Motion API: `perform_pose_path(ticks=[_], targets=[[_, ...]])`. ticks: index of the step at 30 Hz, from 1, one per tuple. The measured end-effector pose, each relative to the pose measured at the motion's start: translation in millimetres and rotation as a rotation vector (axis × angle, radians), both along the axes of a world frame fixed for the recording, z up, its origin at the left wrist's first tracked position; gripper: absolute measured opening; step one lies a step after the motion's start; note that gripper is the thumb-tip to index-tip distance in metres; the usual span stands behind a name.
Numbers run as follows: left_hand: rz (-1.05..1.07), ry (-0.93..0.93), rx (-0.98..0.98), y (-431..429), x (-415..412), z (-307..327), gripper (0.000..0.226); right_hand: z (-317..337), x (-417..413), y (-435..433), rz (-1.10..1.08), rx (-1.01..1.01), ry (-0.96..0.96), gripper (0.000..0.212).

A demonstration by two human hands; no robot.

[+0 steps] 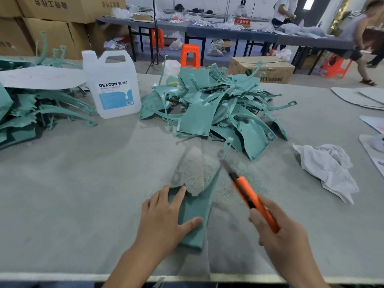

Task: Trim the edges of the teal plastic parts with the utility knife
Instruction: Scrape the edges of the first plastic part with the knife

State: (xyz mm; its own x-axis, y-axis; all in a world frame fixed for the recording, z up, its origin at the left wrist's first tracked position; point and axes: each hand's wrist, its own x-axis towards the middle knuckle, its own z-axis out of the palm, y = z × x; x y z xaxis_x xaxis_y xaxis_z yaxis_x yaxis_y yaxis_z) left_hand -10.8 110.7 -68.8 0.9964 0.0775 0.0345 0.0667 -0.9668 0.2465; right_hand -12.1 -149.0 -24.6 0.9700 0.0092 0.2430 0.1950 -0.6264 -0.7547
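Observation:
A teal plastic part (194, 213) lies on the grey table in front of me, its far end dusted with pale shavings. My left hand (164, 219) grips its near end, fingers over the left edge and thumb on top. My right hand (278, 238) grips an orange utility knife (252, 200), whose dark blade tip points up and left, close to the part's right edge. A heap of teal parts (218, 109) lies beyond, and another pile of teal parts (31, 113) sits at the far left.
A white DEXCON jug (113, 84) stands left of the heap. A crumpled white rag (328, 169) lies to the right. Grey sheets (361, 98) lie at the right edge. Shavings (234, 183) cover the table near the knife. People work at tables behind.

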Motion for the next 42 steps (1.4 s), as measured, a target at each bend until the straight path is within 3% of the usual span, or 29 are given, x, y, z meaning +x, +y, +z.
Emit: perform_pose_path(ticks=[4, 11, 16, 22, 25, 30, 35, 37, 39, 42], targets=[[0.007, -0.009, 0.038, -3, 12, -1, 0.109, -2, 3, 13, 0.130, -0.261, 0.029, 0.032], [0.033, -0.004, 0.049, -3, 14, -2, 0.107, 0, 14, 18, 0.218, -0.361, 0.068, 0.040], [0.033, 0.014, 0.041, -2, 14, -1, 0.107, 9, 19, 18, 0.210, -0.430, 0.051, 0.032], [0.012, 0.035, 0.008, -2, 13, 2, 0.108, 51, 56, -10, 0.026, -0.562, -0.129, 0.034], [0.011, 0.034, 0.016, -3, 13, 4, 0.109, 60, 56, -9, -0.006, -0.591, -0.211, 0.034], [0.019, 0.053, 0.021, -4, 13, 5, 0.106, 39, 33, 4, 0.276, -0.596, -0.007, 0.035], [0.008, 0.049, 0.010, -4, 12, 5, 0.104, 54, 59, -14, 0.029, -0.612, -0.175, 0.035], [0.015, 0.054, 0.005, -5, 12, 6, 0.104, 53, 54, -9, 0.145, -0.569, -0.192, 0.034], [0.020, 0.058, 0.004, -5, 12, 5, 0.104, 45, 46, -4, 0.301, -0.569, -0.069, 0.032], [0.025, 0.055, -0.010, -4, 12, 6, 0.106, 45, 58, -14, 0.232, -0.619, -0.052, 0.035]])
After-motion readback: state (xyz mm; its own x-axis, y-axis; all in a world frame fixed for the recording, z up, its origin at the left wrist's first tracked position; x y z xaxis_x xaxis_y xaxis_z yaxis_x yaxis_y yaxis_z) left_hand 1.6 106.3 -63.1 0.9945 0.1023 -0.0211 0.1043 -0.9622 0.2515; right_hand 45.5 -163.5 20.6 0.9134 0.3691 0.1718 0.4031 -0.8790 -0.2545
